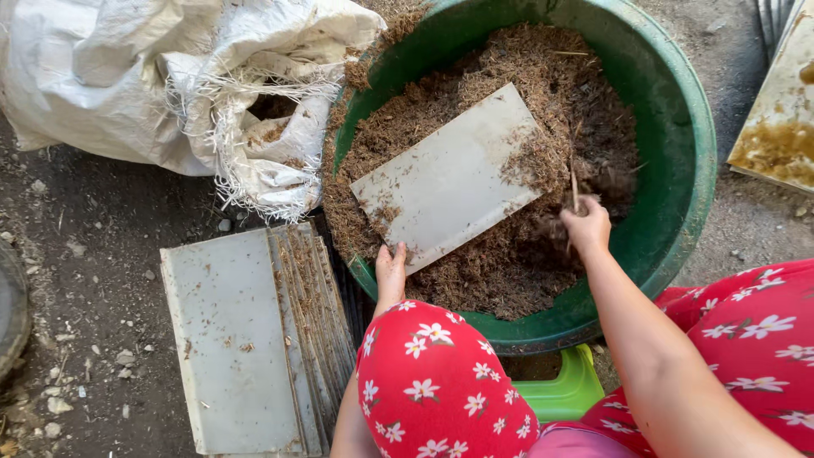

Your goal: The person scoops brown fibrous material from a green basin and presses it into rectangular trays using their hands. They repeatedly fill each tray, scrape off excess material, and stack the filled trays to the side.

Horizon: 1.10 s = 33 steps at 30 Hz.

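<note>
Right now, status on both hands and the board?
Left hand grips board edge. Right hand pinches fibre in green tub. Nothing in the way.

A tub (691, 153) of fibre (517, 263) lies before both hands, a flat panel (449, 182) on it between them. Stacked panels (246, 339) lie left of the left hand (391, 271), a sack (127, 85) beyond.

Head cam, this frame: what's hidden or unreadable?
- Left hand: palm and most fingers hidden by the red floral knee; grip on the grey sheet unclear.
- Right hand: fingers buried in brown fibre; contents unknown.
- Green tub: top cut by frame edge.
- White sack: contents mostly hidden by its folds.
</note>
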### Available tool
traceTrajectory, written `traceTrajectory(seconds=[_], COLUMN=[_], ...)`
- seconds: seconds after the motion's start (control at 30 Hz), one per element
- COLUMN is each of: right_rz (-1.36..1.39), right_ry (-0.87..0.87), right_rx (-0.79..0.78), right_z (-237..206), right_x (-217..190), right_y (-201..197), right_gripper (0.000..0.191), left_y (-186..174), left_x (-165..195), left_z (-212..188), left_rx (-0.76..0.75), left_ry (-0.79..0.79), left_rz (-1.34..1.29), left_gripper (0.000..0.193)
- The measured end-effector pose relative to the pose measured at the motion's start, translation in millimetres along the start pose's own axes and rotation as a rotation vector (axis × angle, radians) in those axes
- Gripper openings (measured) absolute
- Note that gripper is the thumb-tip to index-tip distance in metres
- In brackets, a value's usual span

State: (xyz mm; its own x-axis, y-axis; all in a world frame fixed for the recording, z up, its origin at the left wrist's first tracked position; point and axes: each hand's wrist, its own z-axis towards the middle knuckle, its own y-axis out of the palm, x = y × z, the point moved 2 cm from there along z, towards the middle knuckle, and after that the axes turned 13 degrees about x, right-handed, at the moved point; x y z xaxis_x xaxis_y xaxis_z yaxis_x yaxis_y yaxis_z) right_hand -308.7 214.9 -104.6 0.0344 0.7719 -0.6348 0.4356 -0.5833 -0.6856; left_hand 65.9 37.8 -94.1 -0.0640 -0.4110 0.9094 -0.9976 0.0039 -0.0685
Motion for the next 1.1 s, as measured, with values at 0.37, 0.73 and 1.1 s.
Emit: traceTrajectory(seconds=[0.37, 0.73, 1.1], right_rz=[-0.318, -0.428, -0.280], right_ry=[-1.118, -0.651, -0.465], right_rx=[-0.082, 0.029, 0.225], right_z=[-157.8, 1.8, 83.0], right_x=[-179.7, -181.4, -147.2], right_y=[52.7, 74.5, 33.7], right_gripper=[0.066, 0.053, 0.032], left_y=[1.0, -18.6, -3.2], left_x=[5.1, -25.6, -7.6], left_z=[-1.1, 7.2, 1.8], left_rx=[0.029, 0.128, 0.076], left_ry=[-0.037, -0.062, -0.056], left_rz=[0.117, 0.212, 0.132], left_gripper=[0.052, 0.053, 0.046])
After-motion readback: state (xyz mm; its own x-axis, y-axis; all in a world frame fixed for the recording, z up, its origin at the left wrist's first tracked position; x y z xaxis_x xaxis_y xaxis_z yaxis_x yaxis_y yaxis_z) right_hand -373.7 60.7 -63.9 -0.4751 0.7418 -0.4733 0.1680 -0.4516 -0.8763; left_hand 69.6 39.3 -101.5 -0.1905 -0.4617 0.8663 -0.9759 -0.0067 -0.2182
